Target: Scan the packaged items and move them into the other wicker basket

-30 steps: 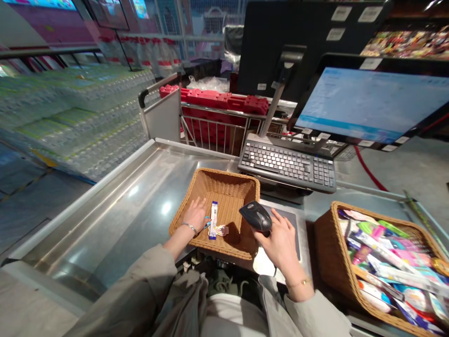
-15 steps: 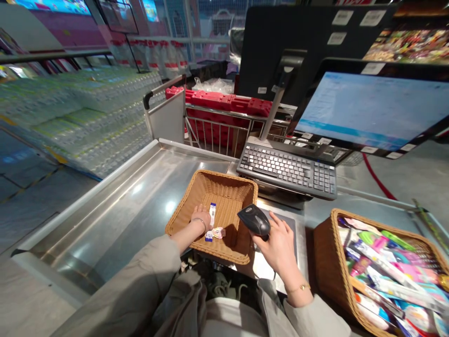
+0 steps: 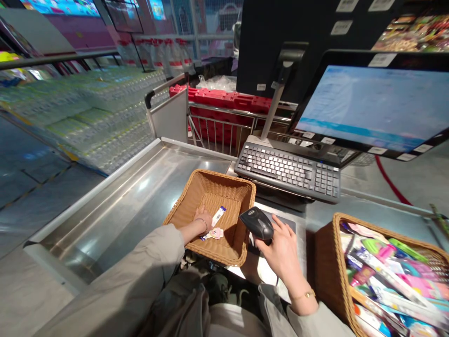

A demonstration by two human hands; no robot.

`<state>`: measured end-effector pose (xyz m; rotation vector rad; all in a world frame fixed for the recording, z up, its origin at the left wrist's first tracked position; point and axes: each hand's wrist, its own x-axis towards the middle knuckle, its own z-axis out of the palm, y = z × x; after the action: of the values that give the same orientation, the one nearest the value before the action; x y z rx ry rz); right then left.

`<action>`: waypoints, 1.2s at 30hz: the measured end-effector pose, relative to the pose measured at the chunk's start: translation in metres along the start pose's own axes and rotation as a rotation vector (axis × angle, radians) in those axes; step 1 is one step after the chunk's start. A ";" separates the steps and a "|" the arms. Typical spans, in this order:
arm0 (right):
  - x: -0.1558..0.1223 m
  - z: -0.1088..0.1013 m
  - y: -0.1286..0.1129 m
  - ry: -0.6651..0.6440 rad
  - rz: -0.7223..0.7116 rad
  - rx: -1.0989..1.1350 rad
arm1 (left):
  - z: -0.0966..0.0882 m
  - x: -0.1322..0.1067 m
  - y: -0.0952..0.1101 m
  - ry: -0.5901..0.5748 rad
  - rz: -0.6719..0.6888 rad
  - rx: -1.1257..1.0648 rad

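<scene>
Presently: right hand [image 3: 282, 248], clasping scanner [image 3: 257, 223]; left hand [image 3: 202, 217], inside wicker basket [image 3: 229, 181], grip unclear; long packet [image 3: 218, 216], pink item [image 3: 217, 233] apparently left there; side basket [image 3: 325, 257] already heaped.

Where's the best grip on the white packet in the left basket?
Take the packet by its far blue end, likely best from above and right: it lies slanted in the basket, that end uncovered, while the left hand and pink item crowd its near part.
</scene>
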<state>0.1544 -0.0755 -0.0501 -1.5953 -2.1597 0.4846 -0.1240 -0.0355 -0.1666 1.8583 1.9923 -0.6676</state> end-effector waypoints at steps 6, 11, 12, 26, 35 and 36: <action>0.006 -0.003 0.003 -0.005 -0.024 -0.003 | -0.007 0.004 0.000 0.064 0.040 -0.039; 0.011 -0.002 0.001 -0.023 -0.038 -0.021 | -0.021 0.008 -0.009 0.095 -0.018 -0.134; 0.012 -0.002 0.001 -0.026 -0.040 -0.024 | -0.023 0.007 -0.011 0.096 -0.032 -0.156; 0.010 -0.007 -0.011 0.003 -0.036 -0.033 | -0.061 -0.024 -0.010 0.222 0.009 -0.261; -0.002 -0.014 -0.010 0.083 0.002 -0.045 | -0.082 -0.056 -0.001 0.372 0.140 -0.190; -0.003 -0.016 -0.010 0.099 0.009 -0.045 | -0.085 -0.061 0.000 0.398 0.152 -0.182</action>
<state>0.1557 -0.0810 -0.0320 -1.6184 -2.1047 0.3534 -0.1128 -0.0400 -0.0629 2.1256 2.0276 -0.0705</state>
